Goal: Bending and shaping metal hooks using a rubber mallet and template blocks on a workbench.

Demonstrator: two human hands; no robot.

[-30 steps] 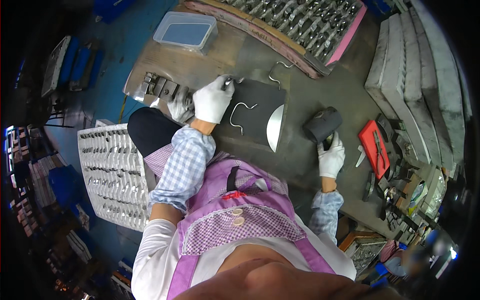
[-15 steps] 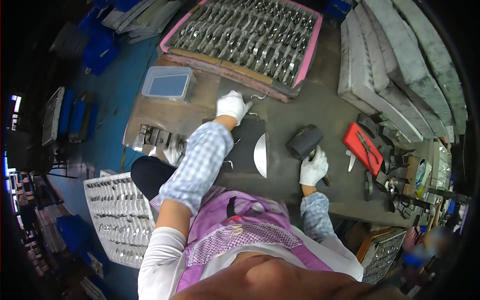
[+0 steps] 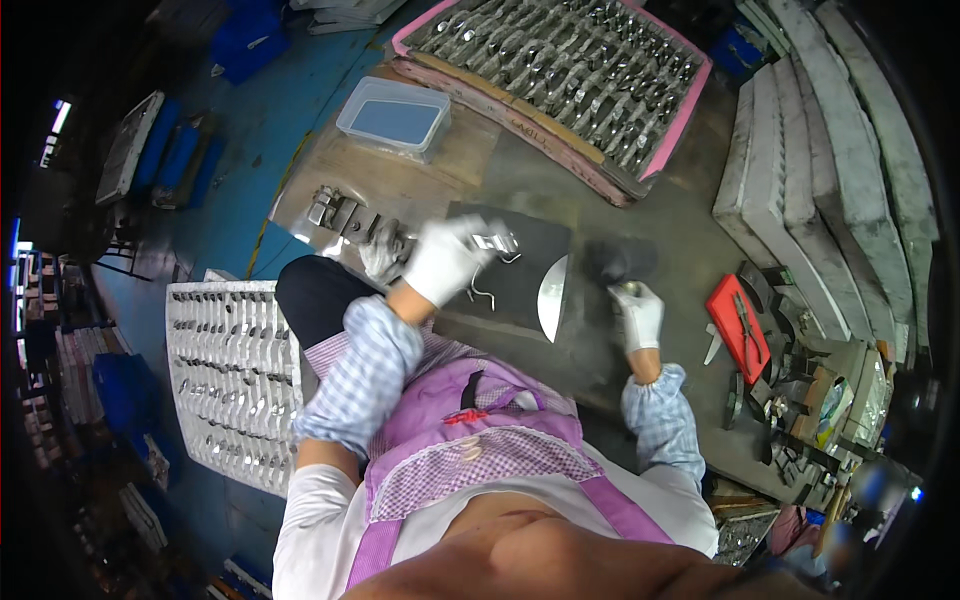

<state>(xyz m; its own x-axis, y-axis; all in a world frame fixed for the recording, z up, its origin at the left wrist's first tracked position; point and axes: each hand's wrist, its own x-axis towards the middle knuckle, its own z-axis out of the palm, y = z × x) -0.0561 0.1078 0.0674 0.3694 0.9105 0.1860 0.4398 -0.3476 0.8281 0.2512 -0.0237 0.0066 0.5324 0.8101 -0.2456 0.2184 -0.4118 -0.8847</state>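
My left hand [image 3: 443, 262], in a white glove and blurred by motion, is over the left part of a dark mat [image 3: 520, 300]. Its fingers are closed on a small shiny bent metal piece [image 3: 497, 242]. A thin bent metal strip [image 3: 484, 290] lies on the mat just below. To the right is a half-round silver plate [image 3: 551, 300]. My right hand [image 3: 640, 315], also gloved, is wrapped round the handle of a black mallet [image 3: 620, 262], whose head is smeared by motion.
A pink-edged tray [image 3: 680, 130] of shiny metal parts stands at the back, beside a clear plastic box [image 3: 395, 115]. Metal blocks [image 3: 340, 215] and a crumpled glove [image 3: 382, 255] lie at left. Pliers [image 3: 745, 325] rest on a red tray [image 3: 725, 310] at right. A white parts tray [image 3: 235, 290] is lower left.
My left hand has come back toward me from the far side of the mat, now with a shiny metal piece in it. My right hand has shifted slightly with the mallet. The view has turned.
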